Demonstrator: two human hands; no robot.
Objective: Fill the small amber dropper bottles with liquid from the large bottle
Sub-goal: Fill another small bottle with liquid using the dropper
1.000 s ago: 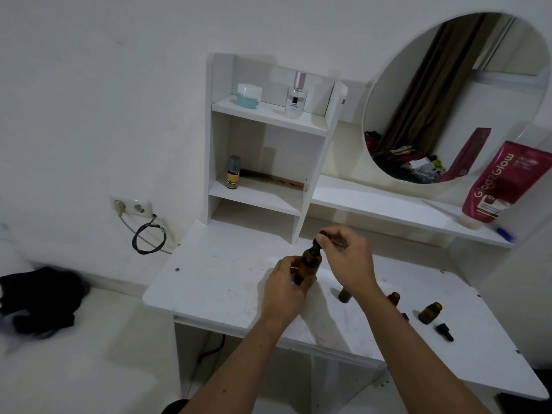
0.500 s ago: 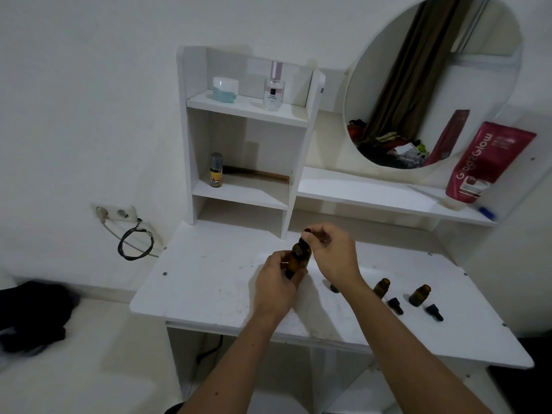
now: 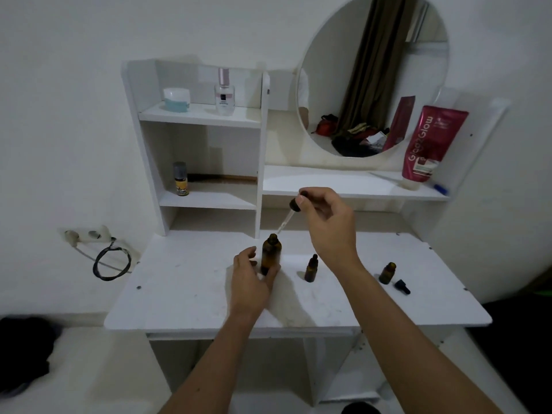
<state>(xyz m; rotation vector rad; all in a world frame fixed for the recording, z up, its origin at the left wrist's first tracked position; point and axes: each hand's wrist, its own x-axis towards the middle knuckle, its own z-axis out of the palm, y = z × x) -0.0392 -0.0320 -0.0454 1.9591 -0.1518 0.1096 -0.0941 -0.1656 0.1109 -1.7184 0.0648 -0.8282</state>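
The large amber bottle (image 3: 271,254) stands upright and uncapped on the white vanity table (image 3: 185,294). My left hand (image 3: 250,280) grips its lower part. My right hand (image 3: 328,222) holds the dropper cap (image 3: 295,204) by its black bulb, lifted clear of the bottle, the glass pipette slanting down with its tip just above the bottle's mouth. A small amber dropper bottle (image 3: 311,268) with its cap on stands just right of the large one. Another small amber bottle (image 3: 387,273) stands open farther right, with a loose black dropper cap (image 3: 401,286) lying beside it.
White shelving at the back holds a jar (image 3: 176,99), a perfume bottle (image 3: 224,92) and a small yellow-labelled bottle (image 3: 181,179). A round mirror (image 3: 373,76) and a red tube (image 3: 431,141) stand at the back right. A wall socket with a looped cable (image 3: 111,261) is at the left.
My right hand has pulled the dropper out of the large bottle and raised it. My left hand has set the bottle down upright on the table. The camera view shifted.
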